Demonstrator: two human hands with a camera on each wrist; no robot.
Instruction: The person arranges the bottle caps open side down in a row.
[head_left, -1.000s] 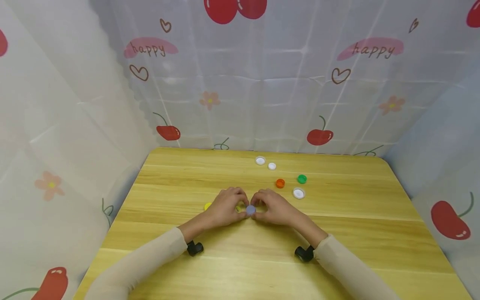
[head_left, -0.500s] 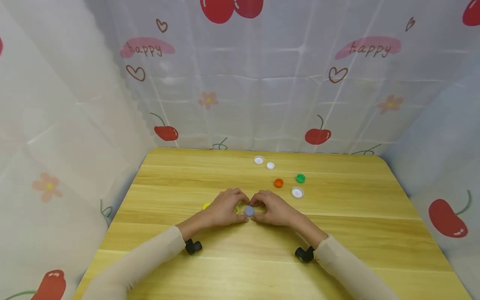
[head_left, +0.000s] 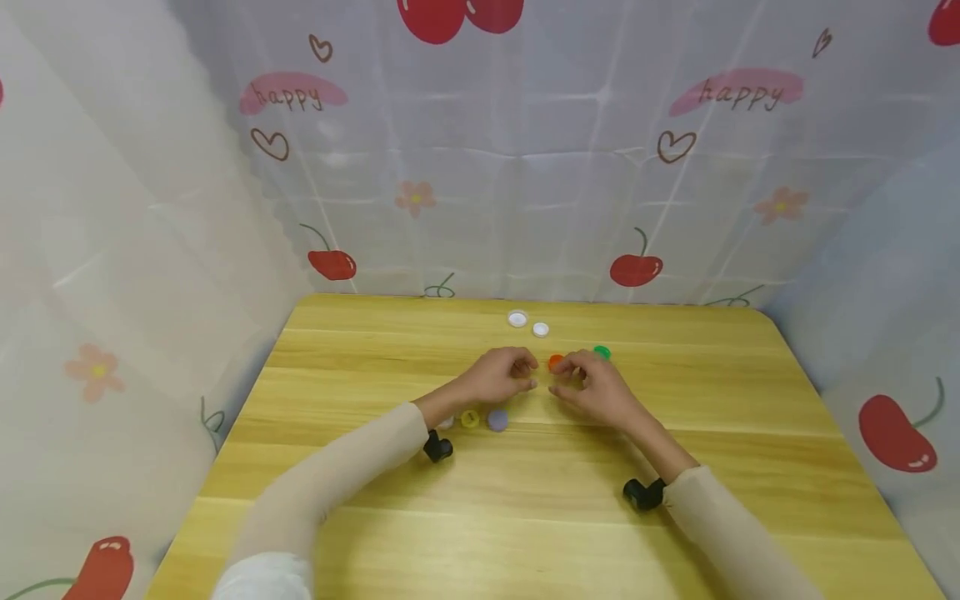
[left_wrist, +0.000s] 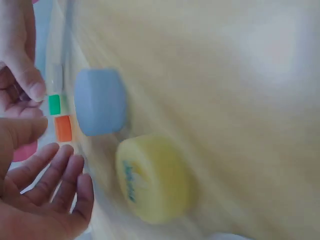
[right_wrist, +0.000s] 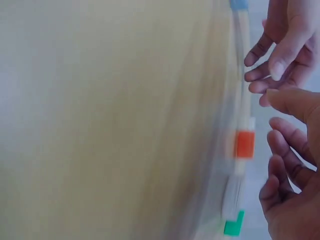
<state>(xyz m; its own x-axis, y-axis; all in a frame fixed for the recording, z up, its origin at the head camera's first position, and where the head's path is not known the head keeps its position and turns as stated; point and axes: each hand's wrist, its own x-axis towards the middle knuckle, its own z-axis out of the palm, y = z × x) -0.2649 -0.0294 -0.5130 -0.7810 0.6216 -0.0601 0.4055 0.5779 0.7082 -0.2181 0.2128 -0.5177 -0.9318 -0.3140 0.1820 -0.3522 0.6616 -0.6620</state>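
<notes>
My left hand [head_left: 501, 375] and right hand [head_left: 596, 387] hover over the middle of the table, fingertips facing each other with a small gap. Both have loosely curved fingers and hold nothing. An orange bottle cap [head_left: 556, 362] lies just beyond my right fingertips, with a green cap [head_left: 602, 352] behind that hand. Nearer than my left hand sit a lavender cap [head_left: 497, 420] and a yellow cap [head_left: 470, 419] side by side. The left wrist view shows printing on the yellow cap [left_wrist: 152, 180]. A whitish cap [head_left: 446, 421] is partly covered by my left wrist.
Two white round caps, one wider [head_left: 517, 318] and one smaller [head_left: 541, 330], lie near the back edge of the wooden table [head_left: 525, 533]. Behind the table hangs a printed curtain [head_left: 480, 225], which also covers both sides.
Both hands have let go of the lavender cap and moved away and to the right. The lavender cap stays beside the yellow one. My right hand now hides the clear-rimmed white cap.
</notes>
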